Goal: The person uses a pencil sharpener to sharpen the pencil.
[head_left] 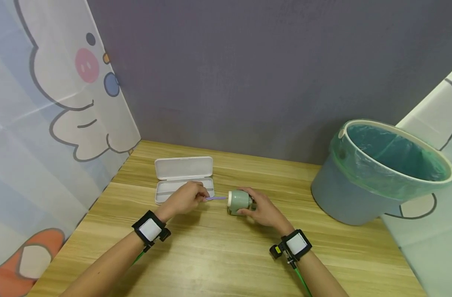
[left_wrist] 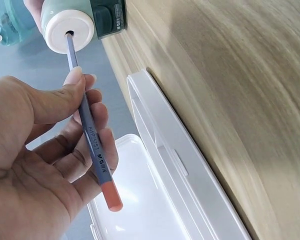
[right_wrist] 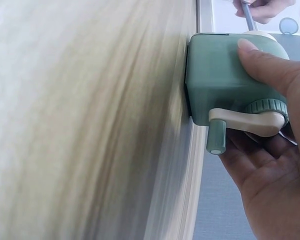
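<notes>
In the left wrist view my left hand [left_wrist: 55,135] pinches a purple-grey pencil [left_wrist: 93,137] with an orange end between thumb and fingers. The pencil's far tip sits in the dark hole of the cream front of a green pencil sharpener [left_wrist: 69,31]. My right hand [head_left: 262,207] grips the sharpener's body from the right side, as the head view shows. The right wrist view shows its crank handle [right_wrist: 247,121] free of the fingers, with the thumb on top of the green housing [right_wrist: 225,75]. The sharpener rests on the wooden table.
An open white pencil case [head_left: 183,162] lies behind my left hand, its lid tipped back. To the right stands a blue-grey bin [head_left: 354,194] lined with a green bag. A grey wall [head_left: 226,82] rises behind the wooden table [head_left: 211,255].
</notes>
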{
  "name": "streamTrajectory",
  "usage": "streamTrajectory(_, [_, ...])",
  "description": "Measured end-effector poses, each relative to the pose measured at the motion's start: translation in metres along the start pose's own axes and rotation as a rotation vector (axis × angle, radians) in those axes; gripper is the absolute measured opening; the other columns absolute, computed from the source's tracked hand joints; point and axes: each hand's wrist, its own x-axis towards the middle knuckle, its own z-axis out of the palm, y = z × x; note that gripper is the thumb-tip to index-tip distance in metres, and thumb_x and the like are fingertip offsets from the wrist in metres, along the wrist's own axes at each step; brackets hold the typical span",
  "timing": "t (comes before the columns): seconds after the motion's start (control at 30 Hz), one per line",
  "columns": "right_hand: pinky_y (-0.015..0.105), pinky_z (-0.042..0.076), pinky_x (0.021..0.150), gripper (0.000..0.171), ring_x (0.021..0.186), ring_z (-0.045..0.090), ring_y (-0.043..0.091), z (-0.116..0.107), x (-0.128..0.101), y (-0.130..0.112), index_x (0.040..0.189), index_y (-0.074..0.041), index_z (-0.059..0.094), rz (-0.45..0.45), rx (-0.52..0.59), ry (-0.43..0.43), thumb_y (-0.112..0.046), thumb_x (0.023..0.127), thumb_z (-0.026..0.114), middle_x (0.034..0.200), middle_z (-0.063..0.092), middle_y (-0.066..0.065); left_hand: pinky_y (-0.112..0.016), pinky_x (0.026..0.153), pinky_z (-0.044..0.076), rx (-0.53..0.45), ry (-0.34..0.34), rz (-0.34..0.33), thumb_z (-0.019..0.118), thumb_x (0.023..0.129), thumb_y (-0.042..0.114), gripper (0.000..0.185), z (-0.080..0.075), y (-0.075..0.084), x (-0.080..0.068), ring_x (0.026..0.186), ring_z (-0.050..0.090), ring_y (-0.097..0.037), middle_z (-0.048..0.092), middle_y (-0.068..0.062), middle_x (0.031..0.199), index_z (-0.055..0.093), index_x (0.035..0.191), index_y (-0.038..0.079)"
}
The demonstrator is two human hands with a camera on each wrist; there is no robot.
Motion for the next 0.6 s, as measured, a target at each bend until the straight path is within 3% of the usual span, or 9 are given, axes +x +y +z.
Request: streamTrajectory(0.6, [0.032,0.054,0.085,0.071,0.102,0.064,0.015,0.000,0.001,0.004,0.150,-0.017,0.049,-0.016,-0.008,-0.003,-0.034,0.089,0.080,0.127,0.067,0.003,-0.022,0.070,0.054,0.008,-0.032,0.031,0.073,0.089,-0.002,0.009,0.008,0.006,0.015,0.078,0.064,-0.007,0.076,-0.004,0.087,0.079,0.092,0.004])
